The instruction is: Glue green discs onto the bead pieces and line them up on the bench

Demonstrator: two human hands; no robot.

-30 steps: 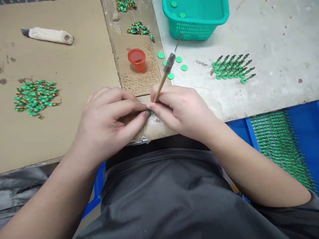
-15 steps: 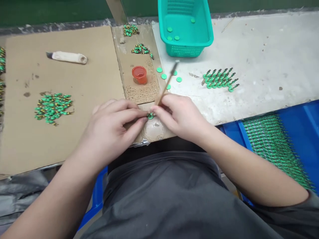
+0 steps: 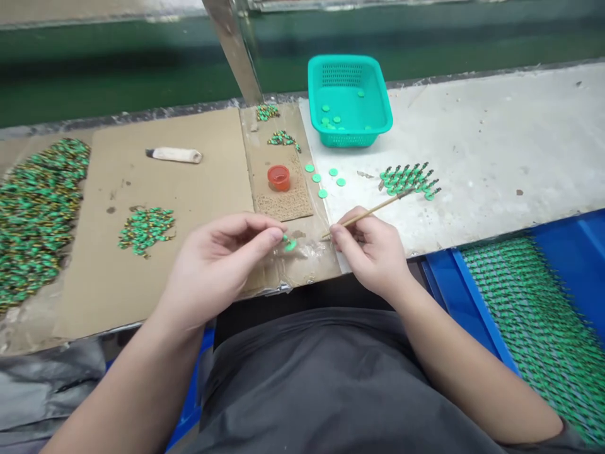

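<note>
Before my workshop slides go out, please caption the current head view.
Left hand pinching a stemmed green disc, right hand holding a thin wooden stick, near a red cup.

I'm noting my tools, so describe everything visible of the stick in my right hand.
The thin, straight stick looks wooden, pale tan, with a darker far end. Your right hand holds it between thumb and fingers, slanting over the worktop, dark end toward the right. I can't tell whether its near tip touches the worktop.
</note>
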